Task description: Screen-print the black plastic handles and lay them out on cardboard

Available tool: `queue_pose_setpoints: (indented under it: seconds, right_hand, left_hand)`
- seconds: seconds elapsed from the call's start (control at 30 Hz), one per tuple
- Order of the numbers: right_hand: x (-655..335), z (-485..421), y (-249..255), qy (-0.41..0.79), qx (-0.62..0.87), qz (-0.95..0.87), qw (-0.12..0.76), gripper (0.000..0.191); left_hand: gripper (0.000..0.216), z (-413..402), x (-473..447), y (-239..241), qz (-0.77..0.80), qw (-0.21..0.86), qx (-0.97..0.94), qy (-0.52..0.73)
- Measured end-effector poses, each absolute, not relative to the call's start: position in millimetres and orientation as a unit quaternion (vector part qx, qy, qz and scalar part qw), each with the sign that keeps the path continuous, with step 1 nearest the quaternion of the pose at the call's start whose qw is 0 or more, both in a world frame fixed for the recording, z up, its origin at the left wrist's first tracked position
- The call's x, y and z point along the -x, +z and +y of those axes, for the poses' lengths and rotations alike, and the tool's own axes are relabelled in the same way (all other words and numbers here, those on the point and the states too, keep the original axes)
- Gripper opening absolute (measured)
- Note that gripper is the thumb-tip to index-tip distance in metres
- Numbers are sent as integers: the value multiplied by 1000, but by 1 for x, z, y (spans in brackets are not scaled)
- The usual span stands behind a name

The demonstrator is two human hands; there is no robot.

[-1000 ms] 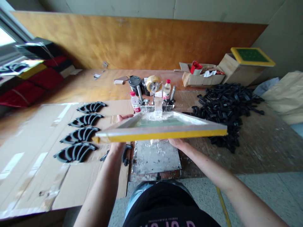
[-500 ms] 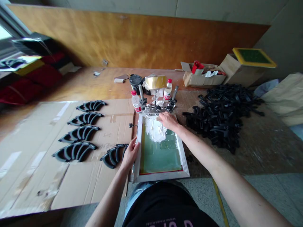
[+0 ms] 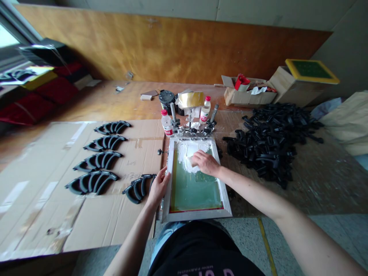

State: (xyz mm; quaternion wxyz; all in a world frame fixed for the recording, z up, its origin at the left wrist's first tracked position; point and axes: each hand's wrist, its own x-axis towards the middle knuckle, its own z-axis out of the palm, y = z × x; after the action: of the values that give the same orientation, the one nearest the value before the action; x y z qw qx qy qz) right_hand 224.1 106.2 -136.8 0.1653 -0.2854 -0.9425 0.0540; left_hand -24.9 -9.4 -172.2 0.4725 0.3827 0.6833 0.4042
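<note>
A screen printing frame [image 3: 225, 193] with pale metal rails and a green mesh [image 3: 195, 193] lies in front of me. White ink [image 3: 184, 149] is spread thickly over the upper part of the mesh. Fingers bent around a small tan squeegee [image 3: 193, 162], my right hand [image 3: 207, 162] presses into the lower edge of the ink. My left hand [image 3: 159, 186] grips the left rail of the frame, its thumb along the side. Behind the far rail stands a hinge clamp [image 3: 193, 132] with two upright posts.
Rows of nested black curved parts [image 3: 92, 182] lie on cardboard [image 3: 100, 222] at left. At right is a heap of black plastic parts [image 3: 267, 142]. Red-capped bottles [image 3: 166, 123], a black tub [image 3: 166, 99] and an open box [image 3: 248, 96] stand behind.
My right hand has drawn the squeegee from the far rail toward me, down through the white ink. My left hand stays on the left rail.
</note>
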Motion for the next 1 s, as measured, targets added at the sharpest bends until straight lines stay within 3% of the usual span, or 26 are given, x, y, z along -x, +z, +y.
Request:
queue_pose_setpoints:
  seconds: [0.2,0.37,0.43,0.6,0.7,0.8,0.87,1.0]
  right_hand:
    - [-228,100,-137,83,263,-944,179,8]
    - [-215,162,-101,114,423,-871,222,52]
    - [-226,187,-90,97,480,-836,247,58]
    - [-288,209,-99,90,630,-700,325,32]
    - [-299,187,-132,141,659,-688,270,20]
    - [-279,149,-164,166,553,-792,200,24]
    - [-259,124,-174,149,490,-844,160,32]
    - [-218,73,-169,97,476,-858,166,18]
  left_hand:
    - [77,-9,24,-161,678,480,-380,408]
    - [76,-9,28,-117,664,497,-380,409]
    - [68,-7,32,-95,652,499,-383,423]
    - [56,24,27,-57,550,467,-397,567]
    - [53,50,15,-45,500,441,-383,640]
    - [50,58,0,-50,520,433,-318,664]
    - [51,47,-13,-68,537,459,-282,649]
    - [57,1,-45,-122,568,644,-228,458]
